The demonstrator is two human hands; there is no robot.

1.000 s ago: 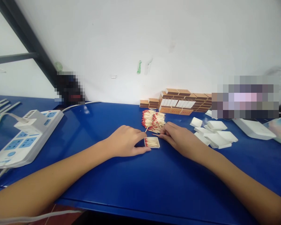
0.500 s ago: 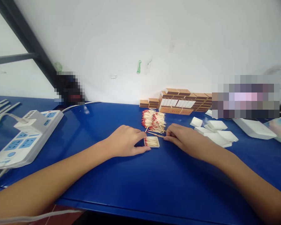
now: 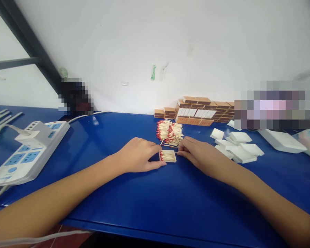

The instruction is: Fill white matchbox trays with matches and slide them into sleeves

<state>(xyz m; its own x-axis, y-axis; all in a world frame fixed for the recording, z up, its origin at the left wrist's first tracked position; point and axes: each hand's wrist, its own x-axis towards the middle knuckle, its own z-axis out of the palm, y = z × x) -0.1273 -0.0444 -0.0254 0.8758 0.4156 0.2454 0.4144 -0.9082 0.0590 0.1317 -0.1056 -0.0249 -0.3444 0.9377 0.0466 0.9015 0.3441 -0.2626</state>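
Note:
A small white matchbox tray (image 3: 175, 159) lies on the blue table with a layer of red-tipped matches (image 3: 167, 156) in it. My left hand (image 3: 139, 155) grips the tray's left end between thumb and forefinger. At the tray's right end, my right hand (image 3: 193, 151) is closed in a pinch on a match, of which only a short piece shows at the fingertips. Just behind the tray is a heap of loose matches (image 3: 170, 132), their red heads mostly to the left.
Brown matchboxes (image 3: 193, 121) are stacked by the wall. Several white trays (image 3: 240, 137) lie at the right, beside a larger white box (image 3: 284, 141). A power strip (image 3: 28, 155) with white cables sits at the left, near some metal rods (image 3: 7, 119).
My right hand has moved slightly left, to the right end of the tray, with the match in its fingers. My left hand has stayed on the tray.

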